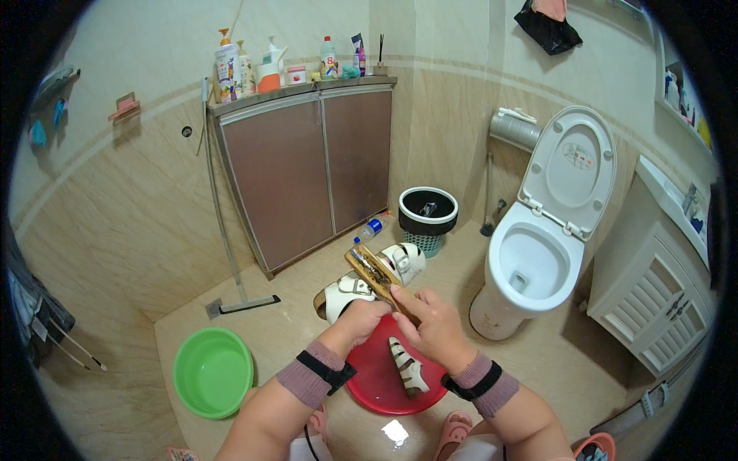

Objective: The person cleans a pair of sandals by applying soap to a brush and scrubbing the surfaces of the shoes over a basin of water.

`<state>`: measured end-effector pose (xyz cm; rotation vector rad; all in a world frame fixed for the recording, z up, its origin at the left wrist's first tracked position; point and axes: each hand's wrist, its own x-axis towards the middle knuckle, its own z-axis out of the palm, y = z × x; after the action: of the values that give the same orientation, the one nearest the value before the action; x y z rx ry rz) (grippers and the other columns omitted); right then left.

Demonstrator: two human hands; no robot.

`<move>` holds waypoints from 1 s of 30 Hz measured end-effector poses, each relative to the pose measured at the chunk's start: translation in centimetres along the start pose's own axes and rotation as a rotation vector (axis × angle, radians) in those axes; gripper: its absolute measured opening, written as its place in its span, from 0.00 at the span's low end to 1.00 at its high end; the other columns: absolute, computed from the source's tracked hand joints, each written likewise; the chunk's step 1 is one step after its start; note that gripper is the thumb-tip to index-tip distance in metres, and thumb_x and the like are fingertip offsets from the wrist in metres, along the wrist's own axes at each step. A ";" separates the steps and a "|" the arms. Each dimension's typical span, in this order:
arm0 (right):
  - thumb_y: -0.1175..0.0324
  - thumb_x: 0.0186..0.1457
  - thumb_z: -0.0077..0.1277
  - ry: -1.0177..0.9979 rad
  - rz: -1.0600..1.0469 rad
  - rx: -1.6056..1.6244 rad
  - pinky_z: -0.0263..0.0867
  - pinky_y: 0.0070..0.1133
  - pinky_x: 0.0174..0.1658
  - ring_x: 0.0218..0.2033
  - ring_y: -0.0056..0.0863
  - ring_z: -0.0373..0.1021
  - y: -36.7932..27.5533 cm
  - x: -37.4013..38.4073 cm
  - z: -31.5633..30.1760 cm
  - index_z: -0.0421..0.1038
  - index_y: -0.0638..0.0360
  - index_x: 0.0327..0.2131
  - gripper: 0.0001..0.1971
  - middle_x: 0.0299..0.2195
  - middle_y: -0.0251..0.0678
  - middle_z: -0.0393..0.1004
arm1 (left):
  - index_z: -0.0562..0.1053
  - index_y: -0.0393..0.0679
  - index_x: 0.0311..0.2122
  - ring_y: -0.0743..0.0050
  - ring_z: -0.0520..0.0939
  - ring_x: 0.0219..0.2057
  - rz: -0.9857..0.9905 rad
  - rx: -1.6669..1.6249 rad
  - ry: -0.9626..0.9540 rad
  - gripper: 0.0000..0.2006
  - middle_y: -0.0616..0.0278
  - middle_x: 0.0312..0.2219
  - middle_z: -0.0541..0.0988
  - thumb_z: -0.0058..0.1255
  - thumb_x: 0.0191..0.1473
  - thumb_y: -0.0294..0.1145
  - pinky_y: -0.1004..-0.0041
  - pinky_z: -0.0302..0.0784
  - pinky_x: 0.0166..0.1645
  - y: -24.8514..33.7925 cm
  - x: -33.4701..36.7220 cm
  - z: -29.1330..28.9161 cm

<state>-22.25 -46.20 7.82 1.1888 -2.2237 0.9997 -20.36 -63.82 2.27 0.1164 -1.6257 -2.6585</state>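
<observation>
A wooden brush point(372, 274) with a long handle and dark bristles slants over the red basin point(367, 399). My right hand point(437, 323) is wrapped round its handle. Close beside it, my left hand point(363, 320) is closed, its fingertips near the brush; what they hold, if anything, is hidden. In the red basin lies a small white strappy sandal point(407, 367) with a brown sole. Just beyond my hands, a white buckled sandal point(346, 293) and another white sandal point(406, 260) are on the tiled floor, partly covered by the brush.
A green basin point(214, 373) stands at the left, near a floor squeegee point(250, 305). Ahead are a brown cabinet point(280, 169), a plastic bottle point(372, 228) and a lined bin point(424, 238). To the right, the toilet point(530, 257) has its lid raised, beside a white vanity cabinet point(653, 269).
</observation>
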 end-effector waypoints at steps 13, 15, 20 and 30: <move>0.69 0.47 0.57 0.046 0.114 0.005 0.68 0.31 0.30 0.27 0.40 0.71 3.5 0.6 -0.5 0.73 0.48 0.50 0.22 0.27 0.42 0.71 | 0.73 0.35 0.45 0.71 0.77 0.39 -0.029 0.150 0.047 0.14 0.58 0.39 0.78 0.47 0.52 0.23 0.72 0.73 0.44 0.9 -0.2 1.2; 0.69 0.48 0.56 0.049 0.063 -0.068 0.68 0.31 0.31 0.27 0.40 0.70 2.1 0.2 0.0 0.73 0.47 0.50 0.22 0.26 0.42 0.70 | 0.74 0.36 0.44 0.71 0.76 0.39 0.162 0.231 0.010 0.13 0.59 0.39 0.77 0.46 0.52 0.24 0.72 0.72 0.43 0.8 -0.3 1.5; 0.68 0.48 0.56 0.004 0.128 -0.045 0.68 0.32 0.30 0.26 0.41 0.71 3.5 0.4 -0.2 0.72 0.47 0.51 0.23 0.27 0.44 0.72 | 0.74 0.33 0.40 0.71 0.77 0.33 -0.162 0.494 0.079 0.12 0.60 0.33 0.78 0.48 0.54 0.30 0.72 0.73 0.40 1.1 -0.5 0.5; 0.68 0.49 0.57 0.064 0.186 0.123 0.66 0.28 0.31 0.25 0.34 0.70 6.1 0.4 0.2 0.71 0.58 0.51 0.23 0.25 0.39 0.70 | 0.74 0.35 0.42 0.72 0.77 0.35 -0.295 0.493 0.099 0.14 0.59 0.35 0.78 0.51 0.54 0.33 0.72 0.73 0.41 2.1 -0.7 1.4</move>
<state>-27.54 -44.30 5.51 0.9980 -2.2815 1.2460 -19.82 -63.51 4.77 0.5234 -2.3467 -2.3111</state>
